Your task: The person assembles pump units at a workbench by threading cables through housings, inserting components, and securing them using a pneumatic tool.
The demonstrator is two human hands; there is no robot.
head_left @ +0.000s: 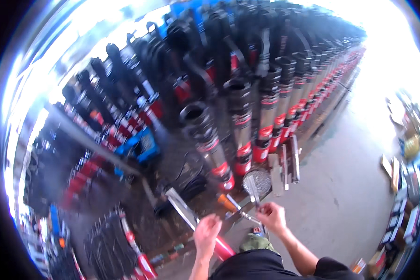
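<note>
I'm looking down at both hands, low in the view at about six o'clock. My left hand (206, 234) is curled around a long steel tube (184, 211) that slants up toward ten o'clock; the fingers are wrapped on its lower part, just above a red end section (224, 248) that sticks out below the hand toward five o'clock. Motion blur smears the knuckles, so how tightly they press I cannot tell.

My right hand (271, 217) sits just to the three o'clock side of the left, fingers pinched together on a thin metal rod (249, 217) that runs across toward the tube. An orange-handled tool (227, 203) lies at eleven o'clock from that hand, touching or nearly touching the rod; the blur hides which.

Moving outward: straight up at twelve o'clock from the right hand stands a round wire-mesh piece (258, 181), and beside it at one o'clock some flat metal bars (284, 168) rest on the concrete floor (340, 186). Beyond, a long row of upright cylinders (266, 116), dark on top with red and silver bands below, runs off toward one o'clock. A blue crate (140, 145) sits at ten o'clock, and black cables (186, 186) coil near the tube's upper end. Stacked boxes (406, 205) line the three o'clock edge.
</note>
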